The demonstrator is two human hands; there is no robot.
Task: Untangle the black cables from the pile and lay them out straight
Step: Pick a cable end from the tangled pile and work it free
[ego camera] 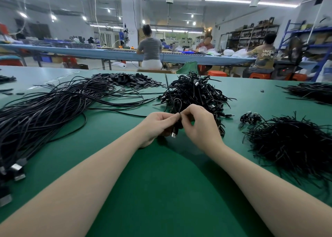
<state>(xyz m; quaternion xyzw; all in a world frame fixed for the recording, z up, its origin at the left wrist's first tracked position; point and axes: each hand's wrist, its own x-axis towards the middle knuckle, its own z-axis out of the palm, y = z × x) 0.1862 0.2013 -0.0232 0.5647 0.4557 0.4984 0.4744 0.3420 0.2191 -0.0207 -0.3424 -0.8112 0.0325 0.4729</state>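
Observation:
A tangled pile of coiled black cables [195, 91] sits on the green table [161, 183], just beyond my hands. My left hand [158, 125] grips a small coiled black cable [175, 129], whose metal plug hangs out below the fingers. My right hand [199, 123] pinches the same coil at its top with thumb and forefinger, touching the left hand's fingertips. A loop of the cable rises above both hands. Long black cables lying roughly straight [45, 114] are spread out on the left, with plugs at the near left edge.
A heap of short black ties [287, 145] lies at the right, with two small coiled cables [250, 118] beside it. Flat black pieces [129, 80] lie at the back. More cables [312, 91] sit far right. People work at a long bench behind.

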